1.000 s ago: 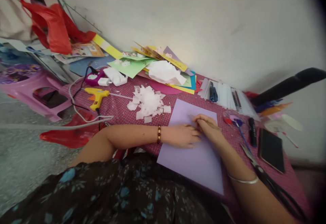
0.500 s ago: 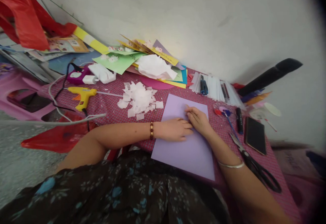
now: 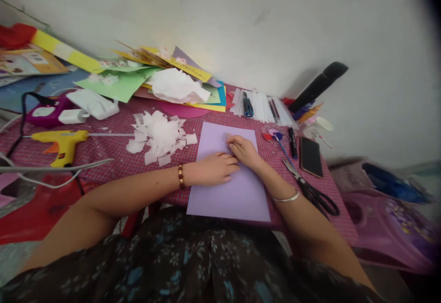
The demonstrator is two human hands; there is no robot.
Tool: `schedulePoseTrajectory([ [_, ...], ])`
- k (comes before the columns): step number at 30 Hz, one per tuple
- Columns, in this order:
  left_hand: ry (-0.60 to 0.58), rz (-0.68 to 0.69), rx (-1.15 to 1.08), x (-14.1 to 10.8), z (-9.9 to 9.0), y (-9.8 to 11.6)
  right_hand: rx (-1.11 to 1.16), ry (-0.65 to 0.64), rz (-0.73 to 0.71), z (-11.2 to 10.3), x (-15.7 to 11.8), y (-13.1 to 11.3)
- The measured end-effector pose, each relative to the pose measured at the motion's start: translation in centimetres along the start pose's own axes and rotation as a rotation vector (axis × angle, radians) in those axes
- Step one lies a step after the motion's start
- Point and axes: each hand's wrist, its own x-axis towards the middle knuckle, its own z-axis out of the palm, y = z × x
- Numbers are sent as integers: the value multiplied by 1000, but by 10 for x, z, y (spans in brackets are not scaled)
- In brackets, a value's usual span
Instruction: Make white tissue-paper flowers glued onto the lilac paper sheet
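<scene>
A sheet of purple paper (image 3: pixel 223 202) lies on the checked tablecloth in front of me. My left hand (image 3: pixel 214 168) rests palm down across it with fingers stretched out, open. Close by, the fingertips of my right hand (image 3: pixel 244 151) are pressed together over the paper; whatever they may hold is too small to make out. The two hands meet or overlap near the left fingertips. To the left of the sheet is a loose pile of small white paper pieces (image 3: pixel 160 133).
A yellow glue gun (image 3: pixel 65 145) and a purple power strip (image 3: pixel 46 112) with cords lie left. Coloured cards (image 3: pixel 120 82) are heaped at the back beside crumpled white tissue (image 3: pixel 177 86). Scissors (image 3: pixel 310 192), a black marker (image 3: pixel 292 143) and a phone (image 3: pixel 310 157) sit right.
My view has swung to the right, so the table's things appear farther left. Both hands keep nearly the same place on the purple paper.
</scene>
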Motion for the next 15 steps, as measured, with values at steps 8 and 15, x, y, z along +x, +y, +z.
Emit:
schedulePoseTrajectory([
  [8, 2, 16, -1, 0, 4, -2, -8, 0, -16, 0, 0, 0],
  [15, -35, 9, -165, 0, -11, -7, 23, -2, -36, 0, 1, 4],
])
